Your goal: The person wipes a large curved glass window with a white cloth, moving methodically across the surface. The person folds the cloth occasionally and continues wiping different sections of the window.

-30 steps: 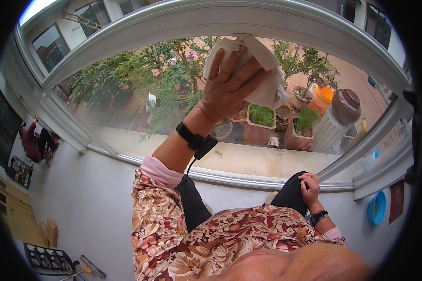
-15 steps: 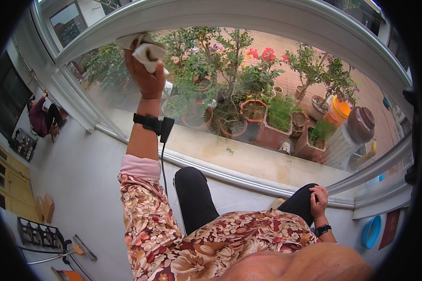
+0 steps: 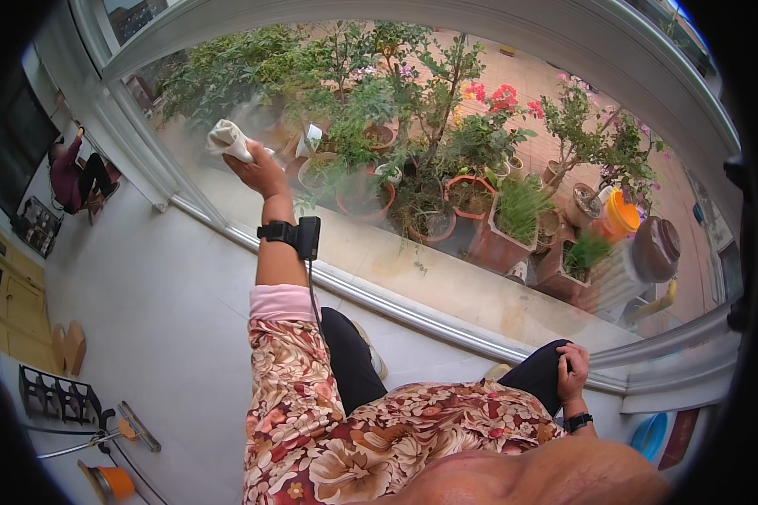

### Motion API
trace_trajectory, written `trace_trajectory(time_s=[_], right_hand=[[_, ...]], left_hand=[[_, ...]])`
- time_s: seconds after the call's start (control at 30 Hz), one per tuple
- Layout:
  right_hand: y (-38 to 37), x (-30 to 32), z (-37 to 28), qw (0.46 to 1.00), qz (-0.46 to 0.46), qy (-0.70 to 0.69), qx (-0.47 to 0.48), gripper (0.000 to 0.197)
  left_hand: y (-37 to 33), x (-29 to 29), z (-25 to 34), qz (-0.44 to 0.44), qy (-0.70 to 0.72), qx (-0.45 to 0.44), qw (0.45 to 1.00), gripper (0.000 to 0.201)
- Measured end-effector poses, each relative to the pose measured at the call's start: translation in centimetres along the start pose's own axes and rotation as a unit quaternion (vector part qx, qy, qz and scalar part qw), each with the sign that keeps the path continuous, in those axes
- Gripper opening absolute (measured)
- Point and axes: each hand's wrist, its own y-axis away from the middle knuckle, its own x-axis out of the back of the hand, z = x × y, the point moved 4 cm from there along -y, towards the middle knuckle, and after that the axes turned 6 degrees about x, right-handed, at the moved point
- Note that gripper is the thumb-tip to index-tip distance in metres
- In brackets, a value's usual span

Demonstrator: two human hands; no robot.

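Observation:
My left hand [image 3: 262, 172] is closed on a bunched white cloth [image 3: 230, 140], which is against the large window pane [image 3: 379, 261], near its left end. Smeary haze shows on the glass around the cloth. A black strap with a small box [image 3: 298, 236] and a cable sits on my left wrist. My right hand [image 3: 573, 370] rests on my right knee [image 3: 541, 374], fingers loosely bent over the dark trousers and holding nothing. Its wrist bears a black band [image 3: 578, 422].
Potted plants [image 3: 472, 198] and an orange bucket [image 3: 619, 215] stand behind the glass. The silver window frame [image 3: 429, 316] runs along the floor. At left are a squeegee-like tool [image 3: 139, 426], a black rack [image 3: 59, 396] and a seated person [image 3: 80, 177]. A blue basin [image 3: 649, 434] lies at right.
My left hand has moved down the pane and slightly left with the cloth, away from the upper frame. The view has shifted a little. My right hand stays on the knee.

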Motion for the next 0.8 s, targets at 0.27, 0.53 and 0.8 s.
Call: trace_trajectory(time_s=[0.27,0.53,0.8], right_hand=[[-1.2,-0.8,-0.3,1.000,-0.013,-0.002,0.017,0.005],[-0.6,-0.7,-0.2,1.000,0.002,0.006,0.005,0.005],[-0.7,-0.7,0.1,1.000,-0.006,0.021,0.015,0.004]], left_hand=[[19.4,4.4,-13.2,0.032,0.034,0.465,0.884,0.064],[19.7,3.9,-7.7,0.025,0.049,0.435,0.899,0.065],[10.6,1.0,11.9,-0.100,0.109,0.012,0.989,0.051]])
